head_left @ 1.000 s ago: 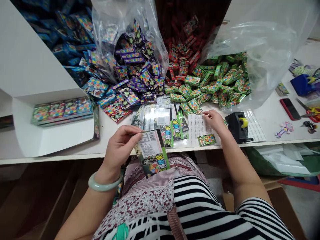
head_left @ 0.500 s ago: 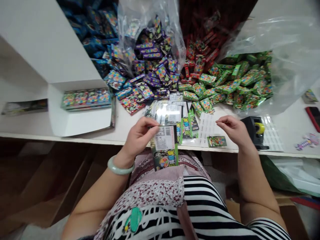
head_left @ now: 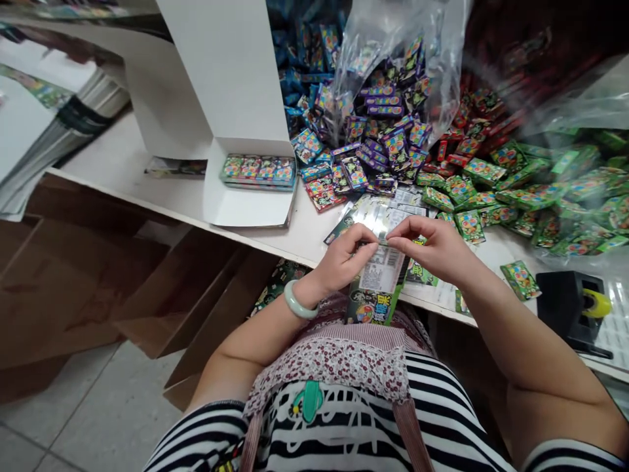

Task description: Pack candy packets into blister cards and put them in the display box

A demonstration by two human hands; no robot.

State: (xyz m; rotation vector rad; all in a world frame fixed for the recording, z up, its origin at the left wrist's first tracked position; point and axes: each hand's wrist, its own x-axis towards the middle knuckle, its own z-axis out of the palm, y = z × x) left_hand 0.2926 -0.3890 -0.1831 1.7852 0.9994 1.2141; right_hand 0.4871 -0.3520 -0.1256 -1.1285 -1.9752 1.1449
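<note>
A printed packet point(head_left: 369, 305), dark with a green edge, a white barcode panel and colourful lettering, hangs in front of my apron. My left hand point(head_left: 344, 260) pinches it at its top edge between thumb and fingers. Right beside it, my right hand point(head_left: 432, 248) is closed in a pinch at the same top edge. Whatever lies between its fingertips is too small to make out. Behind my hands, more of these packets point(head_left: 422, 272) lie overlapping on the table, partly hidden.
An open white box point(head_left: 253, 208) holds a row of small candy boxes point(head_left: 258, 172). Heaps of purple point(head_left: 383, 105), red point(head_left: 474, 124) and green point(head_left: 535, 190) candy boxes lie behind, partly in clear plastic bags. A black tape dispenser point(head_left: 565, 308) stands right. Cardboard boxes point(head_left: 63, 288) sit below the table edge.
My right hand has moved left from beside the sheet of white labels to the packet's top edge, meeting my left hand. The view has swung left.
</note>
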